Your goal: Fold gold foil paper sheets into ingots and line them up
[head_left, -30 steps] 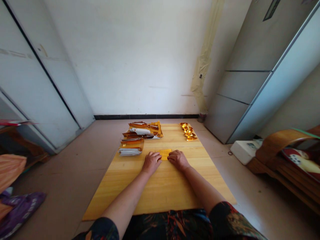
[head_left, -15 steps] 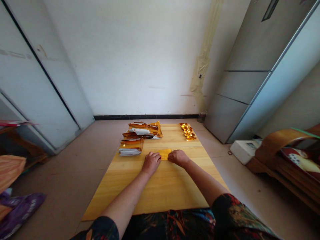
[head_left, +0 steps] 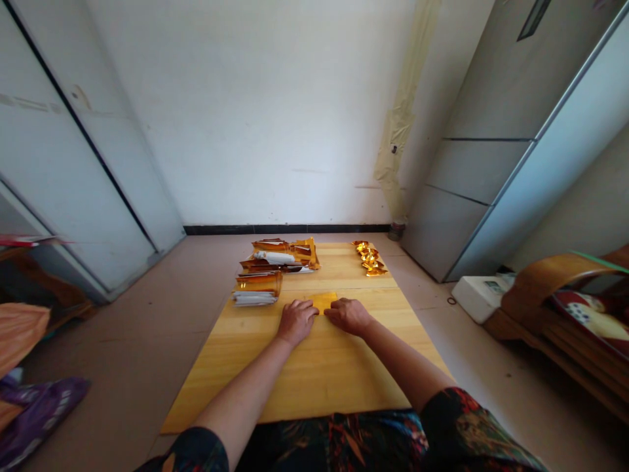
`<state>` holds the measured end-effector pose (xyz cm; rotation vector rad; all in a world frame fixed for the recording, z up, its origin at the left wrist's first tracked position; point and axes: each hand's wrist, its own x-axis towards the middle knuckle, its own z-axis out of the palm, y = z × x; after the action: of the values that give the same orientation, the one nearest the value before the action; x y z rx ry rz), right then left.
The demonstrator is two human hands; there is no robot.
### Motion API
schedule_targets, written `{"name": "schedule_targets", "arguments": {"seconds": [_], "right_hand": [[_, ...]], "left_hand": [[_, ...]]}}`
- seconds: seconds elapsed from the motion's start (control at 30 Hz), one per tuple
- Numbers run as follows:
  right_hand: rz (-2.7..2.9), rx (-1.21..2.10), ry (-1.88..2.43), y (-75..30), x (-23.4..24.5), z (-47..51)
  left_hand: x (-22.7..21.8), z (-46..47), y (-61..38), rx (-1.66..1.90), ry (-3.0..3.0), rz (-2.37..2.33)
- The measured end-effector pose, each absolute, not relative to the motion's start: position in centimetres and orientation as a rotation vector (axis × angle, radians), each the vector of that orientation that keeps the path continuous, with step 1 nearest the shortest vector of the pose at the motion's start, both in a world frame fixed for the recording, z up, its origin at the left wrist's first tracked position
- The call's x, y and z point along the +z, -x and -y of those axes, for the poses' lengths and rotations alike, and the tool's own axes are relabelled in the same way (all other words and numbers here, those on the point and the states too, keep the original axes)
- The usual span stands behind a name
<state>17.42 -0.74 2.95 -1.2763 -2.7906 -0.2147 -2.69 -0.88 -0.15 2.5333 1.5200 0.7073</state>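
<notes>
— Left hand point(head_left: 296, 321) and right hand point(head_left: 348, 316) are both down on that yellow paper square point(head_left: 325, 301), aren't they?

— Yes, both open, palms down, gripping nothing I can see. The square pokes out just beyond them, its near edge under them.

— So what's the step?

— Pressing it flat on the wooden board point(head_left: 295, 393), it looks like. Any further fold needs the hands off it.

— And around them?

— Past the left hand, stacks of gold foil point(head_left: 259, 284) with white paper point(head_left: 253, 299); past the right, small folded gold pieces point(head_left: 369, 259). Nothing lies between the hands and the square.
</notes>
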Motion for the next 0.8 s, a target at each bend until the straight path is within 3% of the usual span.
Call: {"name": "schedule_targets", "arguments": {"seconds": [0.3, 0.8], "right_hand": [[2.586, -0.192, 1.284, -17.8, 1.1, 1.3], [2.511, -0.15, 1.273, -18.0, 0.3, 1.3]], "left_hand": [[0.4, -1.1, 2.9, 0.725, -2.067, -1.697], [0.4, -1.4, 3.2, 0.554, -2.139, -1.7]]}}
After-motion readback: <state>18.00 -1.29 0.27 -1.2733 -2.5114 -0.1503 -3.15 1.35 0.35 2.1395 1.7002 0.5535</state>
